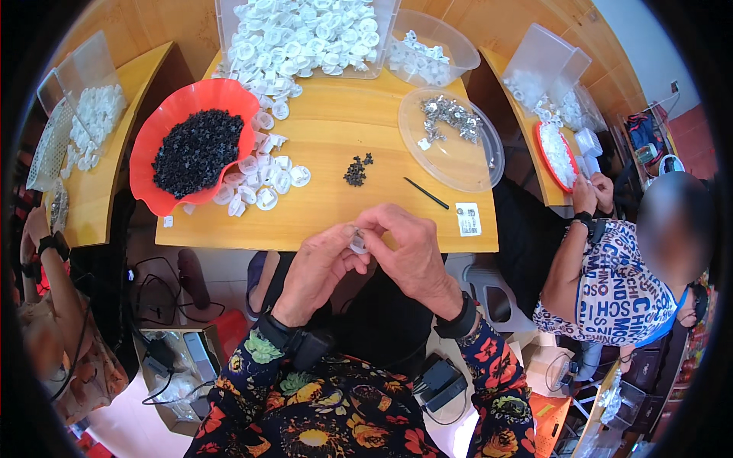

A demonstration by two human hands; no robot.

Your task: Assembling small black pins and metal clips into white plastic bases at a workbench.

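Note:
Just over the table's front edge, my two hands meet on a small whitish round plastic part (357, 243). My left hand (321, 266) is closed round it from the left, fingers curled beneath. From the other side my right hand (411, 252) pinches at its top with thumb and forefinger; the fingertips partly cover it. Beyond the hands lies a little heap of small black parts (356, 171). To its right a thin black stick-like tool (426, 193) rests on the wooden table (328, 214). Loose white round plastic parts (266, 198) are strewn left of my hands.
A red scalloped bowl (141, 164) full of black parts stands at the left. At the back are a clear bin (385, 46) heaped with white parts and a clear tub (466, 61). A clear lid (416, 145) holds metal pieces. People work at side tables left and right.

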